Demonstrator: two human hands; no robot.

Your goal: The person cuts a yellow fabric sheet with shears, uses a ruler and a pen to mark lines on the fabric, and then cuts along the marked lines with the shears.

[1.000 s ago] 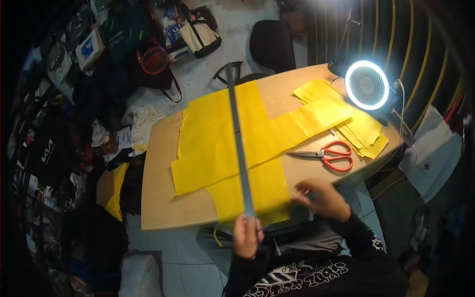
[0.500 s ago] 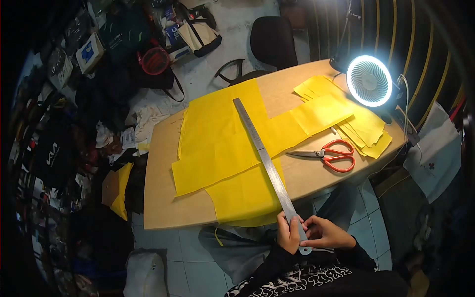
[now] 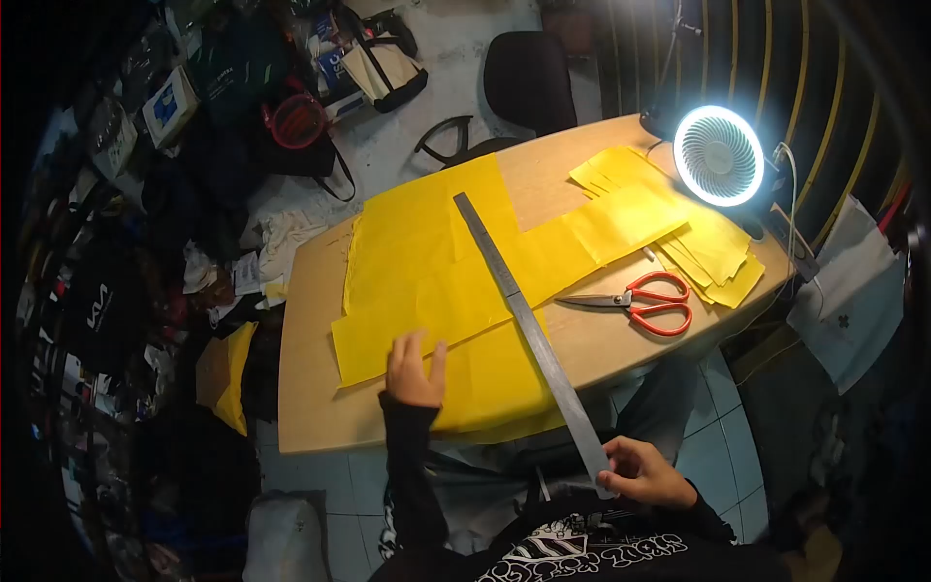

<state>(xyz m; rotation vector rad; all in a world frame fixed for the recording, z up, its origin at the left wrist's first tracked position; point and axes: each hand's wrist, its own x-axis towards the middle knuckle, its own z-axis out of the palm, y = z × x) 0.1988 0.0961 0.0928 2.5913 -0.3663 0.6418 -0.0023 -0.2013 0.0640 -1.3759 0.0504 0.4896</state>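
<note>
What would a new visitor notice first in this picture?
First the bright ring-lit fan at the table's far right corner, then the yellow sheets spread across the wooden table. The left hand lies flat on them, and the right hand holds the near end of a long metal ruler.

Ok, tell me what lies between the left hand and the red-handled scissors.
In the head view, the long metal ruler crosses that stretch, lying slantwise over the yellow fabric between the left hand and the scissors.
</note>
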